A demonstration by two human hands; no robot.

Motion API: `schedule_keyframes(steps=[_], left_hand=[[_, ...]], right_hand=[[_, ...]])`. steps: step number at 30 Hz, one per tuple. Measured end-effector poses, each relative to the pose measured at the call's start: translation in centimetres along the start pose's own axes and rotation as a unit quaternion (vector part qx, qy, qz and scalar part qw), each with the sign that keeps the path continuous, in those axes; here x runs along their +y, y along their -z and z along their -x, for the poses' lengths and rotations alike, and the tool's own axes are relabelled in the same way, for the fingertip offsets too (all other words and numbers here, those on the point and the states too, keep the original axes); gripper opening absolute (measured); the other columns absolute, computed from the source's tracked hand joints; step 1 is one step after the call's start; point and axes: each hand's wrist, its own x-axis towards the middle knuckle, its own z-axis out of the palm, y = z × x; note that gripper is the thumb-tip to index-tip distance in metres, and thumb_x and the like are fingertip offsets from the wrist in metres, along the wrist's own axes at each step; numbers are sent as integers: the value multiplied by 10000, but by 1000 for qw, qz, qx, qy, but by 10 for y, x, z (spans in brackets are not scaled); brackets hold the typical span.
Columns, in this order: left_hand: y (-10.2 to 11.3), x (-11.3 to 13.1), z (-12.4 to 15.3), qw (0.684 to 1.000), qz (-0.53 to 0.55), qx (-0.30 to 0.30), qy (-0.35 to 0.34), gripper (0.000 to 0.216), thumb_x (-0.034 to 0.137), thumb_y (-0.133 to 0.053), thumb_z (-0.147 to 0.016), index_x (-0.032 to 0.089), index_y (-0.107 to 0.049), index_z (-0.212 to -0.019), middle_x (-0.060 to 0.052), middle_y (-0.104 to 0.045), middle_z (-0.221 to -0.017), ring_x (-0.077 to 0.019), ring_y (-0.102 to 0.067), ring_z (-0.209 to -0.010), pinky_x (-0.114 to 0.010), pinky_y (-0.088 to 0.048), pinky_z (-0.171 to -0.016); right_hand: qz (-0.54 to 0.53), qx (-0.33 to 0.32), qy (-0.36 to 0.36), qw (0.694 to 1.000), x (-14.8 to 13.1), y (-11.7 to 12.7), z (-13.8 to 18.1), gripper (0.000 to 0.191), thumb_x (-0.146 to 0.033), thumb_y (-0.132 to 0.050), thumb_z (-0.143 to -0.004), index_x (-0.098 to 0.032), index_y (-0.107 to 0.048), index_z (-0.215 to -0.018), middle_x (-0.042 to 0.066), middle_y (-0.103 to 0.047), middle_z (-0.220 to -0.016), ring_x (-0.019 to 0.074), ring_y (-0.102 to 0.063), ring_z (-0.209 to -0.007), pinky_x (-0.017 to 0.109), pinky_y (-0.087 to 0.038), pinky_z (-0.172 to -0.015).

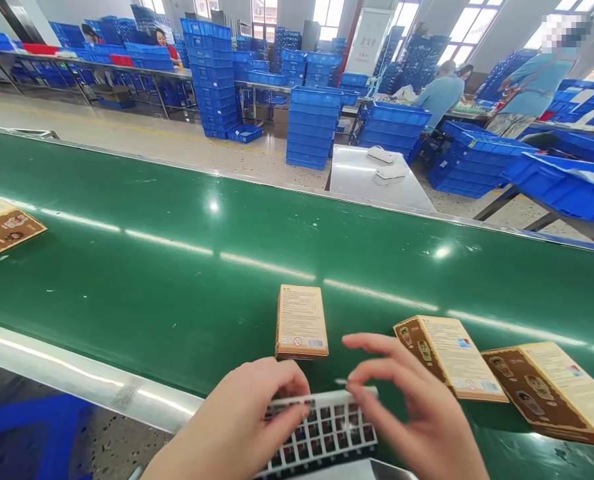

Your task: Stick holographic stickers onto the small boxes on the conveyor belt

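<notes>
White grid tray, square-celled
Left hand pinches its rim; right hand half-curled at its corner, grip unclear; printed carton beyond on glossy green belt.

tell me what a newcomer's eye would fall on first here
Probably the wide green belt first, stretching right across the picture. Next come the left hand and right hand at a white grid near the bottom, with a tan box just beyond. Past the belt, a tall stack of blue crates stands left of centre.
</notes>
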Motion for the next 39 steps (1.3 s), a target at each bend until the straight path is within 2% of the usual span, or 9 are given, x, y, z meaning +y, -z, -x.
schedule_keyframes(steps=[4,7,11,22,26,31,34,37,39], left_hand=[[0,-7,8,987,-88,-23,-130,179,62,-686,-834,241,-687,-848,-19,-656,-1326,-250,-551,-1306,-339,-487,-1046],[-9,-18,4,971,-167,-14,-169,221,15,-612,-827,222,-679,-863,-29,-341,-1670,-342,-269,-1542,-558,-298,-1227],[-23,-28,-6,964,-200,-30,-174,229,-10,-554,-827,193,-658,-849,-46,-168,-1713,-355,-171,-1563,-618,-257,-1237],[-34,-13,-17,957,-211,-72,-187,209,2,-573,-814,170,-693,-848,-77,-187,-1694,-358,-158,-1554,-617,-297,-1222],[-36,-5,-23,951,-226,-98,-189,176,15,-624,-799,153,-725,-844,-110,-220,-1682,-391,-177,-1546,-644,-315,-1203],[-43,4,-32,945,-238,-107,-195,149,10,-669,-777,137,-740,-807,-142,-238,-1675,-413,-192,-1539,-642,-302,-1207],[-48,3,-36,945,-230,-106,-206,158,13,-659,-782,151,-729,-812,-118,-227,-1684,-406,-195,-1540,-637,-282,-1214],[-49,-3,-35,951,-196,-78,-226,164,43,-628,-832,176,-713,-879,-110,-280,-1680,-375,-279,-1530,-606,-287,-1221],[-44,-6,-31,964,-153,-48,-211,150,83,-626,-876,196,-712,-922,-114,-483,-1586,-339,-489,-1428,-512,-418,-1159]], right_hand=[[-227,86,-271,931,19,-10,-20,248,-499,-764,-857,-256,-741,-811,70,-712,-1266,308,-642,-1181,442,-521,-999],[-315,131,-328,881,32,-27,-35,336,-543,-820,-775,-235,-788,-904,82,-685,-1326,308,-626,-1186,466,-465,-1074],[-347,160,-347,856,35,-43,-41,403,-546,-833,-745,-228,-786,-988,84,-687,-1317,307,-631,-1185,429,-530,-997],[-206,182,-327,904,38,-36,-27,369,-574,-739,-813,-211,-683,-840,92,-668,-1306,290,-682,-1008,364,-560,-747],[-96,185,-306,929,35,-28,-25,348,-567,-727,-810,-227,-655,-838,94,-704,-1141,299,-648,-979,383,-504,-763],[8,193,-300,934,33,-16,-30,452,-547,-692,-837,-234,-565,-1137,61,-727,-907,302,-668,-857,392,-482,-717],[45,193,-295,935,46,-6,-34,443,-545,-634,-869,-228,-522,-1158,42,-732,-810,295,-692,-783,387,-495,-684],[49,198,-291,935,58,8,-32,403,-529,-592,-886,-217,-558,-1138,50,-743,-770,300,-705,-740,405,-508,-680],[58,209,-282,935,56,18,-24,387,-540,-574,-898,-222,-604,-1118,79,-763,-848,315,-718,-820,409,-519,-696]])
